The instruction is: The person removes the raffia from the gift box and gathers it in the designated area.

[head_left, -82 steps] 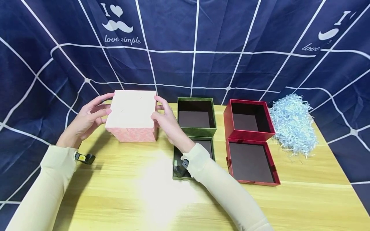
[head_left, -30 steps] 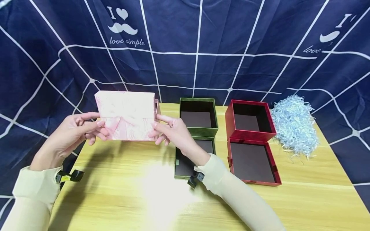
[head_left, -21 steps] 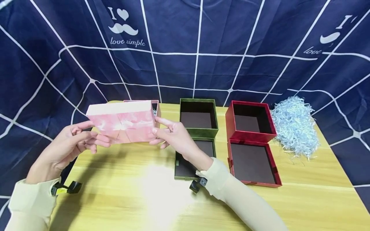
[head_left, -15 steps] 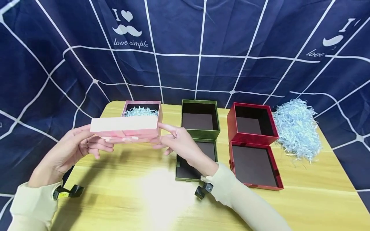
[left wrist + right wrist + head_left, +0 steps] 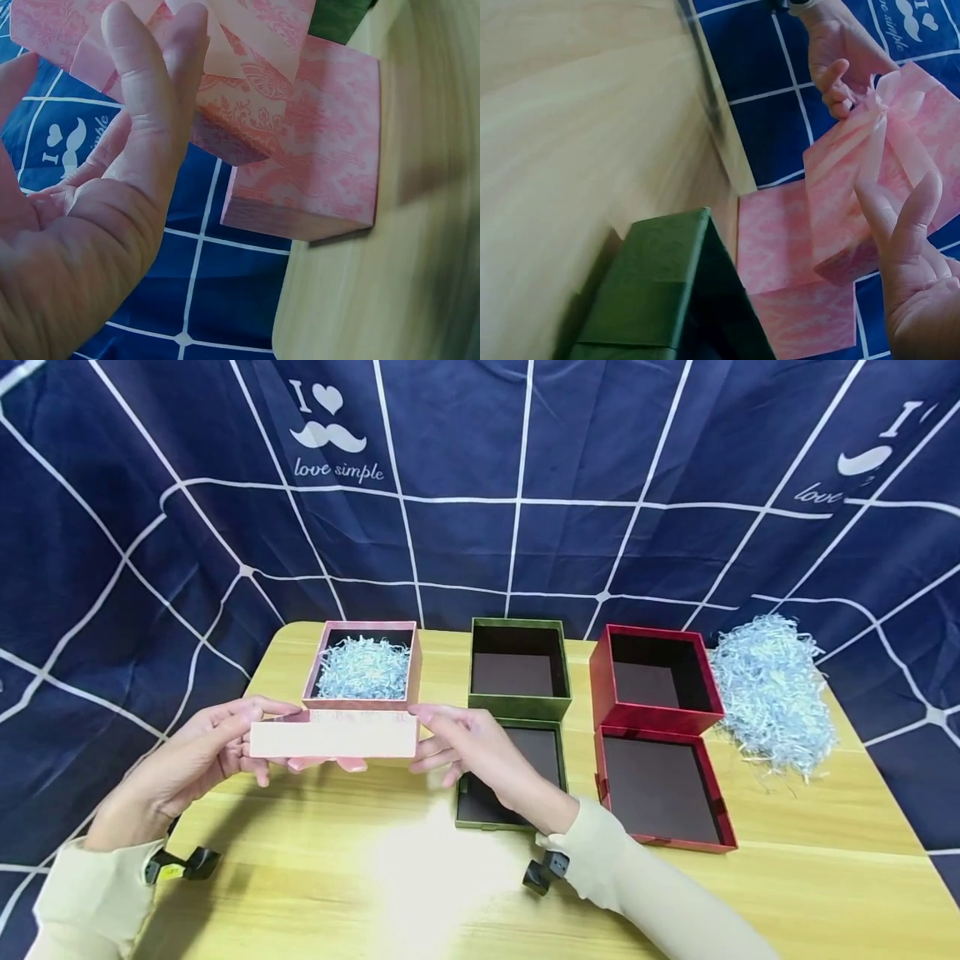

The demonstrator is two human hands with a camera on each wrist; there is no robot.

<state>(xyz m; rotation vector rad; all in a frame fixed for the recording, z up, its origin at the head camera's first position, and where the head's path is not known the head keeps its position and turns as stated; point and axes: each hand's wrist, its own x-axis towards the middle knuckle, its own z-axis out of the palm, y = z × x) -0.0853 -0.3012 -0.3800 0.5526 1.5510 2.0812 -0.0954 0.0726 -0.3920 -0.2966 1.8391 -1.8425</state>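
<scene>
A pink patterned box lid (image 5: 333, 737) is tipped up on edge just in front of the pink box (image 5: 360, 704). My left hand (image 5: 191, 756) holds the lid's left end, while my right hand (image 5: 487, 747) holds its right end. A ribbon bow (image 5: 883, 111) shows on the lid's top face in the right wrist view. Pale blue shredded paper (image 5: 363, 668) fills the pink box, which stands uncovered. Seen from the left wrist, the lid (image 5: 244, 105) hangs beside the box (image 5: 322, 142), apart from the table.
To the right stand a green box (image 5: 517, 706) and a red box (image 5: 660, 717), both with dark insides. Before them lie the green lid (image 5: 543, 752) and red lid (image 5: 660, 785). A shredded paper heap (image 5: 772, 693) lies far right on the wooden table (image 5: 375, 877).
The pink lid has come off its box and moved toward me, tilting in both hands. The blue shredded paper inside the box has come into view.
</scene>
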